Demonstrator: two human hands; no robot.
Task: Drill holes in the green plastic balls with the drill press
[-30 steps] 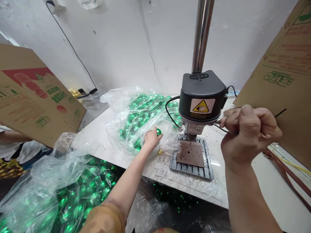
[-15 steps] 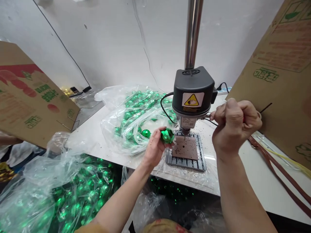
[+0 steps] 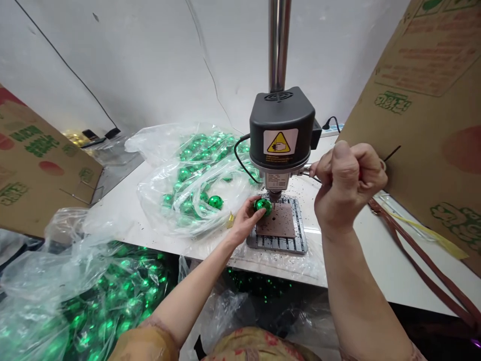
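Between two cartons [image 3: 417, 115], bagged green balls [image 3: 197, 153] lie beside the drill press [image 3: 281, 118].

Mustard-coloured left sleeve [image 3: 145, 347] with a brownish edge, red-patterned tan garment [image 3: 248, 347] at the lap, bare hands [image 3: 347, 186].

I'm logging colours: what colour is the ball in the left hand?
The ball is shiny green; the head view shows it best.

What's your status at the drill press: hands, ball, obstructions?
Left hand gripping green ball at brown plate's back left corner. Right hand closed on drill press handle. Dark chips scattered on plate; no larger obstruction seen.
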